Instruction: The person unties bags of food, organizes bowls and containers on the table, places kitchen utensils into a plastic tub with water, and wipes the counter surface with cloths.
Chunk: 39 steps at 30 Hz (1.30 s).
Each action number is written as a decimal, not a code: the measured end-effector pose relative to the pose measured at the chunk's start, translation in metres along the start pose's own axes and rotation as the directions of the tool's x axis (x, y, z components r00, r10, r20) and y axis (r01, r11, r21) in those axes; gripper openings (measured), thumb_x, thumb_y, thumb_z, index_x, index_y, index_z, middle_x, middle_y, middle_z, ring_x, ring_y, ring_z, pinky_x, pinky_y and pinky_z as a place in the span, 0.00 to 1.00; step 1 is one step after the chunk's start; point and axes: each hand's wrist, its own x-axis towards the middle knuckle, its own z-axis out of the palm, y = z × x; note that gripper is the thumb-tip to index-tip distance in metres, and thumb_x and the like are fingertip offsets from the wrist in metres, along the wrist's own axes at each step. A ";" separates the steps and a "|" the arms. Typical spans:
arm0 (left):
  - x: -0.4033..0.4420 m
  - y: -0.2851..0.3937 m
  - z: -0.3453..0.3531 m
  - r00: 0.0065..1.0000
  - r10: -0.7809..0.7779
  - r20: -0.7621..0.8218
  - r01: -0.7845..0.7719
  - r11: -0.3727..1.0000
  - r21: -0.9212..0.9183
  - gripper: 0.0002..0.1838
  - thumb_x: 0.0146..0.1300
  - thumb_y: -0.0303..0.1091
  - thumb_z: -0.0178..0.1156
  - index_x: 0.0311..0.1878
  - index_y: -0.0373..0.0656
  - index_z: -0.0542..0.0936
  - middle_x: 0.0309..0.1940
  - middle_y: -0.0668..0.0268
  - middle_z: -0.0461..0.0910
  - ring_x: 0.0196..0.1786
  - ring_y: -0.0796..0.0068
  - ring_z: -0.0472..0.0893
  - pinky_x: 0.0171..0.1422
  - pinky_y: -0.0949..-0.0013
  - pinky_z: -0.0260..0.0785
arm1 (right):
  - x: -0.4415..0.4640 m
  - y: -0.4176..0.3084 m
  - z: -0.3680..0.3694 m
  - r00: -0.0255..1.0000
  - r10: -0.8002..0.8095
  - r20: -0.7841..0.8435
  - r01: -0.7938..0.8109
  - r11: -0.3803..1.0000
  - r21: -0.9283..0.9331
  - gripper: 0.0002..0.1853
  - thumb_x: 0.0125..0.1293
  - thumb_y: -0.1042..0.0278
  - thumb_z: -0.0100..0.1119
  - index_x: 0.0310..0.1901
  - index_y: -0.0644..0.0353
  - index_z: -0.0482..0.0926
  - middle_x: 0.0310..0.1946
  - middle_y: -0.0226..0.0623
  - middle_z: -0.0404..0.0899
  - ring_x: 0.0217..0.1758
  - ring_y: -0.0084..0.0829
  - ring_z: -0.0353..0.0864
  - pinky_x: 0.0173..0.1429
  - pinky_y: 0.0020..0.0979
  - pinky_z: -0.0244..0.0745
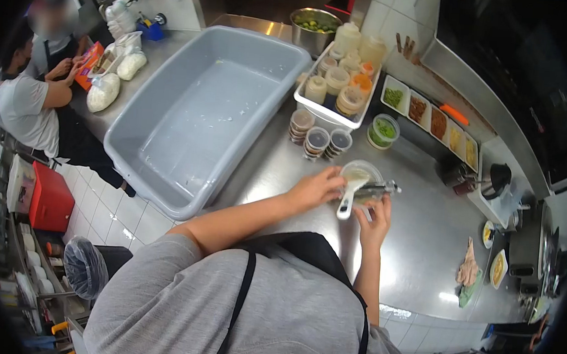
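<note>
A round clear container (363, 169) stands on the steel counter (415, 250) in front of me. A white-handled utensil (346, 201) lies over its near edge, beside a metal tool (377, 190). My left hand (318, 189) is at the container's left side, fingers bent, its fingertips close to the white utensil; what they grip is too small to tell. My right hand (375, 218) is curled below the metal tool, with thumb and fingers near its right part. Whether it holds the tool is unclear.
A large grey tub (128, 112) fills the left of the counter. Stacked sauce cups (316, 142), a white tray (329, 115) of bottles and a herb container (383, 131) stand beyond my hands. Topping trays (439, 123) are at right. Two people (31, 106) stand far left.
</note>
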 end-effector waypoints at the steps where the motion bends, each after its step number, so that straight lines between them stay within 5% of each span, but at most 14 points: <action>1: -0.006 0.006 -0.007 1.000 -0.005 -0.014 0.005 1.000 0.018 0.13 0.58 0.34 0.59 0.45 0.47 0.73 0.58 0.56 0.65 0.52 0.52 0.74 0.53 0.60 0.71 | -0.002 -0.010 -0.004 0.999 -0.005 0.040 0.006 0.999 -0.034 0.14 0.45 0.77 0.70 0.33 0.60 0.75 0.58 0.49 0.63 0.62 0.45 0.67 0.59 0.36 0.69; 4: -0.019 0.033 -0.038 1.000 0.007 -0.017 -0.007 0.999 0.048 0.12 0.57 0.34 0.60 0.45 0.48 0.73 0.58 0.57 0.66 0.51 0.54 0.75 0.50 0.61 0.72 | -0.007 -0.038 -0.013 0.989 -0.078 0.128 0.093 0.988 -0.122 0.18 0.44 0.72 0.72 0.38 0.59 0.75 0.59 0.50 0.63 0.63 0.45 0.65 0.63 0.38 0.65; 7: -0.028 0.065 -0.091 0.997 0.038 -0.073 -0.035 0.999 0.042 0.11 0.57 0.35 0.61 0.42 0.48 0.74 0.57 0.58 0.67 0.50 0.55 0.76 0.49 0.62 0.73 | -0.003 -0.071 -0.002 0.980 -0.195 0.031 0.171 0.920 0.354 0.25 0.51 0.66 0.70 0.49 0.62 0.71 0.61 0.48 0.60 0.64 0.44 0.63 0.61 0.39 0.67; 10: -0.037 0.086 -0.143 0.989 0.035 -0.146 -0.041 0.998 -0.040 0.09 0.55 0.29 0.62 0.39 0.48 0.73 0.56 0.59 0.68 0.49 0.60 0.76 0.48 0.65 0.74 | 0.009 -0.070 0.011 0.980 -0.193 -0.054 0.191 0.821 0.538 0.18 0.57 0.67 0.63 0.48 0.62 0.72 0.58 0.48 0.63 0.62 0.41 0.66 0.60 0.38 0.68; 12: -0.043 0.092 -0.174 0.964 0.049 -0.263 -0.058 0.998 -0.025 0.11 0.55 0.28 0.62 0.41 0.45 0.73 0.48 0.62 0.72 0.47 0.61 0.77 0.46 0.66 0.73 | 0.020 -0.029 0.012 0.999 -0.021 -0.036 0.029 0.970 0.243 0.15 0.60 0.69 0.58 0.48 0.61 0.72 0.54 0.46 0.67 0.57 0.39 0.70 0.59 0.38 0.67; 14: -0.046 0.086 -0.203 0.940 0.087 -0.331 -0.079 0.996 0.039 0.11 0.55 0.27 0.62 0.41 0.45 0.73 0.46 0.63 0.72 0.46 0.63 0.77 0.46 0.67 0.73 | 0.024 0.009 0.018 0.996 -0.062 0.059 0.059 0.998 0.038 0.14 0.60 0.69 0.58 0.48 0.61 0.72 0.53 0.45 0.69 0.55 0.39 0.71 0.59 0.37 0.66; 16: -0.049 0.073 -0.231 0.919 0.011 -0.395 -0.014 1.000 -0.004 0.12 0.54 0.26 0.62 0.41 0.45 0.73 0.43 0.63 0.73 0.46 0.64 0.77 0.44 0.67 0.74 | 0.029 0.008 0.029 0.983 -0.050 0.178 0.096 0.960 -0.261 0.15 0.58 0.70 0.58 0.48 0.61 0.72 0.52 0.43 0.70 0.54 0.41 0.71 0.59 0.37 0.63; 22: -0.043 -0.009 -0.287 0.843 -0.162 -0.513 0.273 0.950 0.149 0.13 0.54 0.26 0.62 0.42 0.45 0.73 0.46 0.61 0.72 0.49 0.63 0.76 0.49 0.65 0.72 | 0.038 0.018 0.062 0.995 -0.028 0.091 0.079 0.779 -0.622 0.18 0.54 0.68 0.62 0.47 0.58 0.74 0.50 0.41 0.72 0.55 0.44 0.68 0.56 0.40 0.65; 26: -0.040 -0.101 -0.287 0.788 -0.186 -0.587 0.359 0.913 0.192 0.13 0.55 0.30 0.63 0.42 0.47 0.73 0.45 0.61 0.72 0.48 0.60 0.76 0.49 0.62 0.71 | 0.045 0.025 0.038 0.998 -0.038 -0.042 -0.002 0.715 -0.700 0.18 0.53 0.68 0.62 0.47 0.57 0.74 0.50 0.42 0.71 0.52 0.44 0.69 0.55 0.40 0.65; 29: -0.032 -0.162 -0.280 0.720 -0.221 -0.658 0.443 0.876 0.191 0.13 0.53 0.33 0.64 0.41 0.49 0.73 0.46 0.58 0.73 0.46 0.54 0.76 0.49 0.58 0.69 | 0.052 0.044 0.014 0.986 0.158 -0.052 -0.145 0.664 -0.734 0.14 0.52 0.71 0.62 0.42 0.59 0.76 0.44 0.42 0.74 0.46 0.44 0.73 0.50 0.40 0.68; 33: -0.024 -0.212 -0.264 0.638 -0.274 -0.719 0.541 0.824 0.166 0.15 0.52 0.32 0.64 0.42 0.51 0.72 0.47 0.55 0.72 0.49 0.50 0.74 0.50 0.56 0.68 | 0.044 0.052 0.004 0.976 0.215 -0.024 -0.182 0.758 -0.626 0.06 0.50 0.74 0.61 0.31 0.64 0.76 0.28 0.42 0.77 0.31 0.37 0.77 0.37 0.35 0.71; 34: -0.022 -0.222 -0.260 0.600 -0.283 -0.748 0.558 0.819 0.137 0.15 0.52 0.31 0.64 0.42 0.51 0.72 0.47 0.55 0.72 0.49 0.49 0.74 0.51 0.56 0.68 | 0.045 0.043 0.008 0.991 0.131 -0.021 -0.120 0.822 -0.557 0.05 0.50 0.74 0.61 0.27 0.65 0.76 0.20 0.40 0.76 0.24 0.34 0.76 0.31 0.32 0.71; 38: -0.018 -0.260 -0.254 0.598 -0.381 -0.705 0.576 0.816 0.048 0.17 0.53 0.29 0.62 0.46 0.51 0.70 0.46 0.52 0.71 0.50 0.48 0.73 0.51 0.56 0.68 | 0.072 -0.061 0.033 0.934 0.322 0.154 -0.219 0.857 -0.467 0.05 0.52 0.73 0.59 0.28 0.66 0.76 0.22 0.44 0.78 0.25 0.35 0.80 0.32 0.31 0.72; 39: -0.017 -0.269 -0.258 0.621 -0.301 -0.724 0.531 0.841 0.106 0.20 0.53 0.28 0.60 0.49 0.49 0.68 0.46 0.51 0.71 0.50 0.48 0.73 0.52 0.57 0.67 | 0.084 -0.081 0.046 0.958 0.204 0.201 -0.102 0.900 -0.424 0.06 0.52 0.72 0.60 0.28 0.66 0.77 0.23 0.44 0.78 0.27 0.36 0.80 0.33 0.32 0.72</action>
